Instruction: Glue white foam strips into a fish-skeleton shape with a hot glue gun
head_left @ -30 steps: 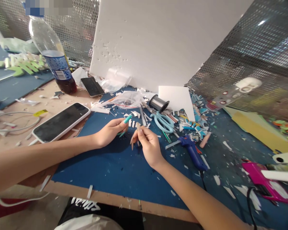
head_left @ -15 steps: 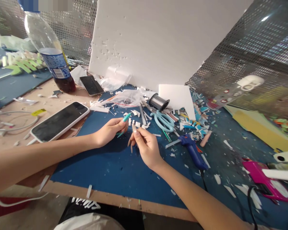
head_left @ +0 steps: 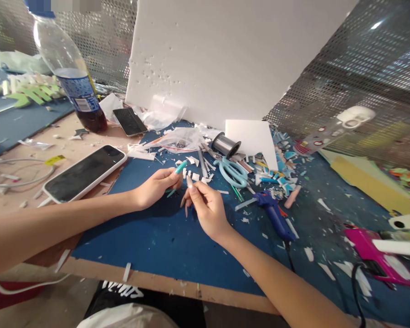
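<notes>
Over the blue work mat (head_left: 140,241), my left hand (head_left: 159,187) has its fingers closed in a pinch, long teal nails pointing up and to the right. Just to the right, my right hand (head_left: 210,207) is pinched too, thumb against index finger, with long pale nails. A narrow gap separates the two sets of fingertips. Whatever either hand holds is too small or hidden to make out. Small white foam scraps (head_left: 195,176) lie right behind the fingers. Light blue scissors (head_left: 233,173) rest behind my right hand.
To the right lies a blue glue gun (head_left: 275,216) with its cord. A wire spool (head_left: 226,145), plastic bag (head_left: 181,139) and white board (head_left: 249,141) sit behind. Phone (head_left: 85,173) and cola bottle (head_left: 80,95) are left; a magenta tool (head_left: 379,255) is far right.
</notes>
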`<state>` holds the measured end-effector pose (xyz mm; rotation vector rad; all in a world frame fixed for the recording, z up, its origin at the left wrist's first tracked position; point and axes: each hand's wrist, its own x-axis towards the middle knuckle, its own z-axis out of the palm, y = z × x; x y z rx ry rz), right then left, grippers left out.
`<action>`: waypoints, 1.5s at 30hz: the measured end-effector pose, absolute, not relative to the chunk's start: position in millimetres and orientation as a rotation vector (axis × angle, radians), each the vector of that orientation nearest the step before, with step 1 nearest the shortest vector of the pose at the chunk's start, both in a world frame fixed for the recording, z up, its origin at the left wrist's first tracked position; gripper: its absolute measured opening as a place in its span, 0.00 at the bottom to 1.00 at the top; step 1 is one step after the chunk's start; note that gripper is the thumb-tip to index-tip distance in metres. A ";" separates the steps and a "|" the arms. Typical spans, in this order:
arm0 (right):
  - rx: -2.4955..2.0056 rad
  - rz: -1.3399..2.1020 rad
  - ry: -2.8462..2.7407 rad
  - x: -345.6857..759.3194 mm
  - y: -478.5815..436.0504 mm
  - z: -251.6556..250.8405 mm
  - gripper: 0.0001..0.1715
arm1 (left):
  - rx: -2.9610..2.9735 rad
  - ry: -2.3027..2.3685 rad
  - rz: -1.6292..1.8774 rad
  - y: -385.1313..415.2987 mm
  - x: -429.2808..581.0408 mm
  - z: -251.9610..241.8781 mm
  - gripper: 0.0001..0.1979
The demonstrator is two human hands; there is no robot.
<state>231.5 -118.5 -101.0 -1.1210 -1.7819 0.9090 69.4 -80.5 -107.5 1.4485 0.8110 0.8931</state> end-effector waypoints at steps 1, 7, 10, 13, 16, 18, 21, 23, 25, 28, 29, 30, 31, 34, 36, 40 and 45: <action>-1.123 0.909 -1.782 231.6 -118.4 -101.2 0.19 | 1.451 0.810 0.891 -80.5 69.4 -107.4 0.19; -1.128 0.896 -1.787 231.9 -117.6 -102.2 0.18 | 1.451 0.809 0.894 -81.0 70.0 -106.3 0.20; -1.131 0.881 -1.791 231.5 -117.8 -101.3 0.18 | 1.459 0.818 0.892 -81.0 70.0 -107.5 0.21; -1.130 0.872 -1.795 231.1 -118.6 -100.2 0.18 | 1.479 0.819 0.884 -80.3 69.2 -109.9 0.21; -1.132 0.861 -1.801 230.9 -119.2 -99.6 0.18 | 1.493 0.811 0.891 -79.6 68.5 -111.6 0.21; -1.133 0.852 -1.805 230.9 -119.2 -99.6 0.18 | 1.496 0.815 0.897 -79.6 68.6 -111.8 0.22; -1.136 0.840 -1.808 230.8 -119.0 -100.2 0.18 | 1.489 0.837 0.901 -80.3 69.4 -111.3 0.22; -1.140 0.840 -1.809 230.6 -118.9 -100.7 0.18 | 1.480 0.848 0.910 -80.9 70.0 -110.8 0.23; -1.140 0.847 -1.809 230.3 -119.0 -100.7 0.18 | 1.479 0.847 0.917 -81.4 70.4 -110.1 0.23; -1.135 0.853 -1.805 229.5 -119.3 -99.7 0.18 | 1.476 0.830 0.908 -82.1 70.3 -108.8 0.24; -1.136 0.853 -1.805 229.2 -119.4 -99.3 0.18 | 1.472 0.820 0.903 -82.4 70.3 -108.4 0.24; -1.142 0.855 -1.804 229.0 -119.3 -99.2 0.18 | 1.468 0.809 0.904 -82.7 70.2 -107.9 0.24; -1.148 0.863 -1.801 228.9 -119.1 -99.3 0.18 | 1.467 0.792 0.904 -83.1 70.3 -107.4 0.23; -1.144 0.933 -1.763 228.7 -117.6 -101.5 0.18 | 1.474 0.697 0.885 -84.2 71.0 -106.2 0.23; -1.121 1.009 -1.721 228.6 -116.0 -103.4 0.18 | 1.465 0.631 0.866 -84.9 72.0 -105.6 0.22; -1.071 1.116 -1.649 228.3 -112.6 -104.4 0.19 | 1.457 0.562 0.868 -85.3 73.1 -104.8 0.21; -1.042 1.163 -1.597 229.2 -111.4 -103.9 0.20 | 1.528 0.596 0.876 -85.2 71.7 -101.3 0.22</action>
